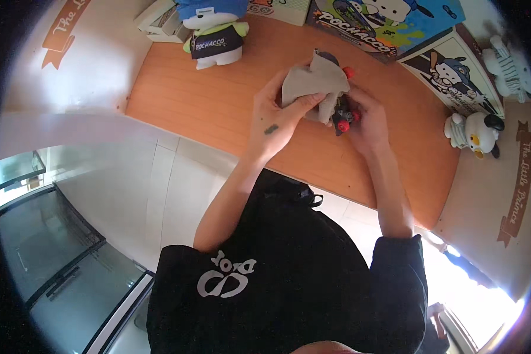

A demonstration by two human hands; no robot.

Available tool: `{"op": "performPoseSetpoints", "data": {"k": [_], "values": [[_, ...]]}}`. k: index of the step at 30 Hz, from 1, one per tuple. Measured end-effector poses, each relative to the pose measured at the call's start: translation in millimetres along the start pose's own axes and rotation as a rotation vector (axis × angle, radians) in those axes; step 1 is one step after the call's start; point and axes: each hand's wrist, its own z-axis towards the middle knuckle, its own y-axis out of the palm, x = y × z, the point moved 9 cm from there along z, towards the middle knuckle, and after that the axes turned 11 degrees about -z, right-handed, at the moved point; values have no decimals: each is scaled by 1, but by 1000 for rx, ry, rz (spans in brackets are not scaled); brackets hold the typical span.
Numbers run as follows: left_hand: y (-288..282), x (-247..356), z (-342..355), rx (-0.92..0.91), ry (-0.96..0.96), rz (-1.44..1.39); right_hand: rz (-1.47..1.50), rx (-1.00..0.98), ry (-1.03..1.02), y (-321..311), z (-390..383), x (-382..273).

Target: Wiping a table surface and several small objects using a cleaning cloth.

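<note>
Over the middle of an orange wooden tabletop [218, 106], the person's two hands meet around a small dark toy with red wheels [344, 115], partly wrapped in a beige-grey cloth [315, 82]. The left hand [275, 121] grips the cloth, thumb laid across its lower edge and fingers curled behind it, so the fabric is pinched between thumb and fingers. The right hand [369, 121] cups the toy from the right side with its fingers closed around the body; the fingertips themselves are hidden behind the toy. The toy's long axis runs roughly up and down in the view, away from the person, slightly tilted: one red wheel shows at the far end near the cloth's top, and two more show at the near end. Which end is the front cannot be told, as the cloth covers most of it. It seems held just above the tabletop rather than resting on it, though that is not certain. At the far edge of the table stands a white plush dog in a blue cap and dark shirt [213, 32], beside a small white box [159, 20]; colourful cartoon-printed boxes [389, 23] line the back right, with a small white plush figure [472, 133] and a striped plush [510, 65] at the right. Below the table lie pale floor tiles [165, 189] and a glass door [59, 259] at lower left; the person wears a black shirt.
</note>
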Motion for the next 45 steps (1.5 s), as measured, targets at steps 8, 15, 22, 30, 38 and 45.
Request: {"op": "performPoseSetpoints", "data": {"k": [8, 15, 22, 30, 38, 45], "values": [[30, 0, -12, -13, 89, 272, -75, 251, -31, -31, 3, 7], [11, -19, -36, 7, -191, -33, -125, 300, -85, -26, 4, -16], [-65, 26, -17, 407, 75, -322, 147, -178, -133, 6, 3, -30], [-80, 50, -12, 266, 282, -292, -813, 66, -440, 16, -1, -38], [3, 61, -15, -66, 725, 815, -1207, 126, -587, 34, -14, -23], [11, 46, -3, -155, 659, 1022, -1148, 134, -648, 27, -5, -14]]}}
